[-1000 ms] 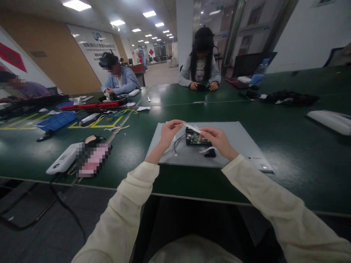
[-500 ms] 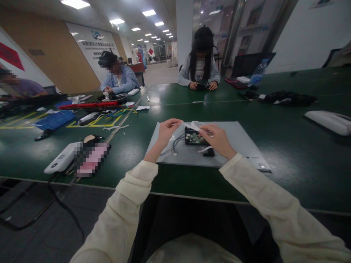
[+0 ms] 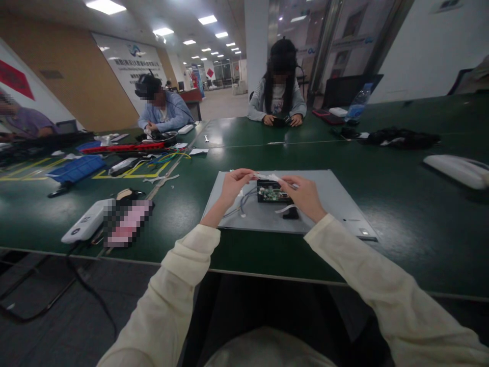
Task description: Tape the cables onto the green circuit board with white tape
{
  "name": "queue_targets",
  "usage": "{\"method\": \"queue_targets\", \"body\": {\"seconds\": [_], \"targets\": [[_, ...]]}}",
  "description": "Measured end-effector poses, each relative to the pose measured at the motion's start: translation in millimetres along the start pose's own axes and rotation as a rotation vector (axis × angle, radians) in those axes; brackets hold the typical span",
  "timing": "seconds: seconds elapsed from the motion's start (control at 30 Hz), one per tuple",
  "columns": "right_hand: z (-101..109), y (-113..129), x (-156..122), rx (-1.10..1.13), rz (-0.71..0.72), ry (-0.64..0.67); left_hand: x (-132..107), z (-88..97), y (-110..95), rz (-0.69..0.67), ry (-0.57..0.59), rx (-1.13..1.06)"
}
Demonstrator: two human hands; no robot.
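Left hand (image 3: 232, 186) and right hand (image 3: 306, 197) are raised a little apart, each pinching one end of a white strip (image 3: 268, 177) between thumb and fingertips. The strip spans the gap between the hands and hangs just above a small board (image 3: 269, 193). The board lies on a grey panel (image 3: 340, 196), which lies flat on the green table (image 3: 401, 229). Thin wires (image 3: 244, 200) run from the board's left side across the panel. A black block (image 3: 291, 214) sits on the panel just below the right hand. To the left, well apart, lie a white device (image 3: 84, 227) and a blue tray (image 3: 75, 168). A person (image 3: 278, 97) sits at the far edge, hands on a dark object.
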State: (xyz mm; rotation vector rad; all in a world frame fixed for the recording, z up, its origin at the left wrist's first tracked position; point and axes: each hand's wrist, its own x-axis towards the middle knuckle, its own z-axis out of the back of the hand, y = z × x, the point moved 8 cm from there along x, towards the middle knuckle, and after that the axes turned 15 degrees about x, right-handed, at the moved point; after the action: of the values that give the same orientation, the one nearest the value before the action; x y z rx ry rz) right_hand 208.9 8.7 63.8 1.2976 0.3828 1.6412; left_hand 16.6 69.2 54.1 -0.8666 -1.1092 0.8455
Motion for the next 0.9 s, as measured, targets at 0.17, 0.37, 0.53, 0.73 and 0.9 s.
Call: {"method": "queue_targets", "body": {"seconds": [0.17,0.37,0.53,0.73,0.9], "targets": [[0.2,-6.7,-1.2,0.002,-0.073,-0.006,0.7,1.7,4.9,0.042,-0.007,-0.006],[-3.3,-9.4,-1.7,0.035,-0.118,0.029,3.4,8.7,6.3,0.034,-0.051,0.001],[-3.4,-5.0,-2.3,0.047,-0.126,0.05,5.5,15.4,10.4,0.053,-0.096,0.006],[-3.2,-7.6,-2.4,0.054,-0.14,0.049,5.4,14.8,10.7,0.053,-0.084,0.011],[-2.9,-8.7,-2.1,0.071,-0.117,0.039,5.5,14.3,10.4,0.057,-0.071,-0.002]]}}
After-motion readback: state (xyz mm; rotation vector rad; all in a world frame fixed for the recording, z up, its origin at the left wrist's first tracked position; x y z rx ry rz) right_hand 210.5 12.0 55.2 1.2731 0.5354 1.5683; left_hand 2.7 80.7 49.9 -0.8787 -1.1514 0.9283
